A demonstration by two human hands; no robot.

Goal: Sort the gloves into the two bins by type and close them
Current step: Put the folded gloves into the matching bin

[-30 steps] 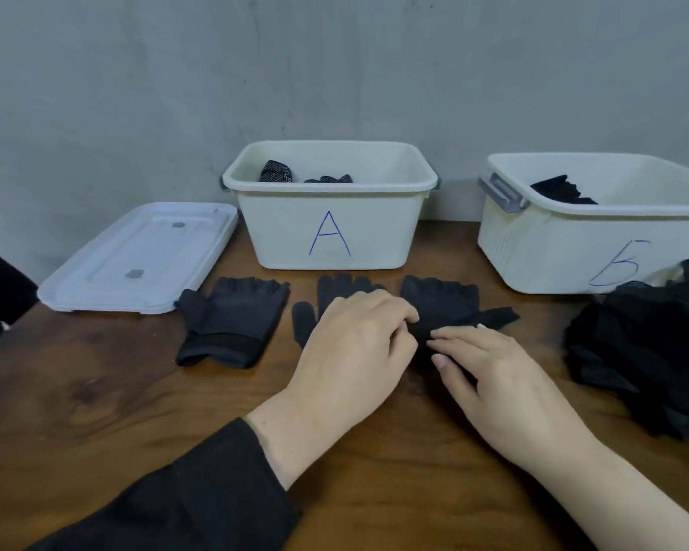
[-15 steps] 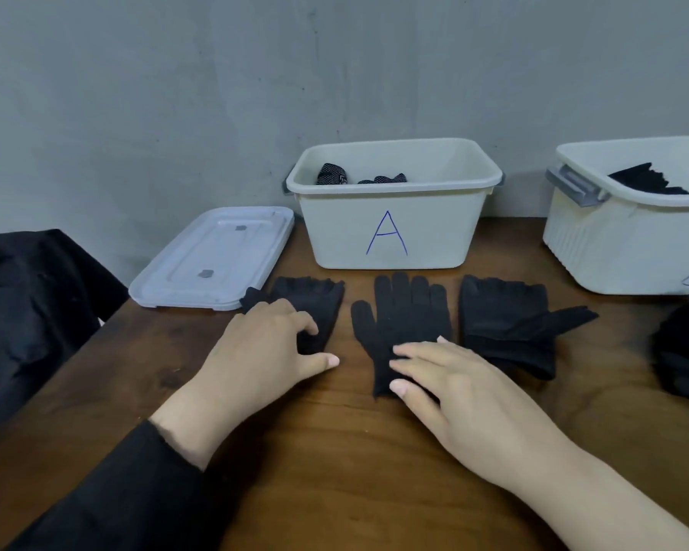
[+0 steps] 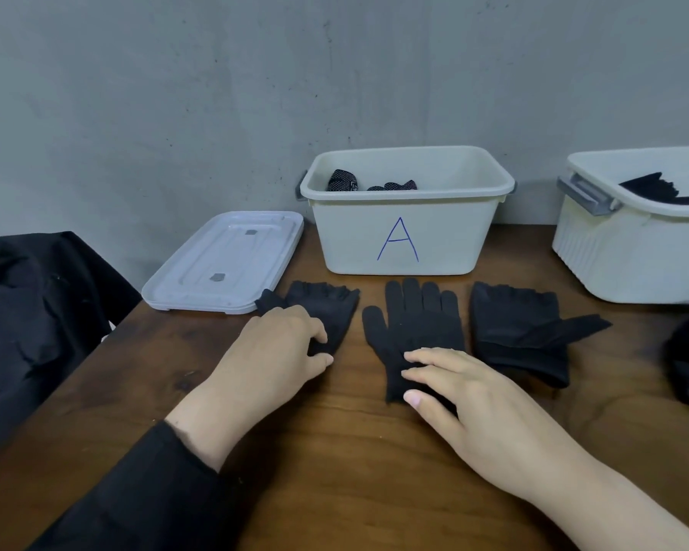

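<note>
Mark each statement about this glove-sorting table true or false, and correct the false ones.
1. The white plastic bin marked A is open. True.
2. The flat translucent plastic lid covers bin A. False: it lies on the brown wooden table, left of the bin.
3. The right hand rests on the black full-fingered knit glove. True.
4. The left hand is lifted clear of everything. False: it touches the black fingerless glove.
</note>
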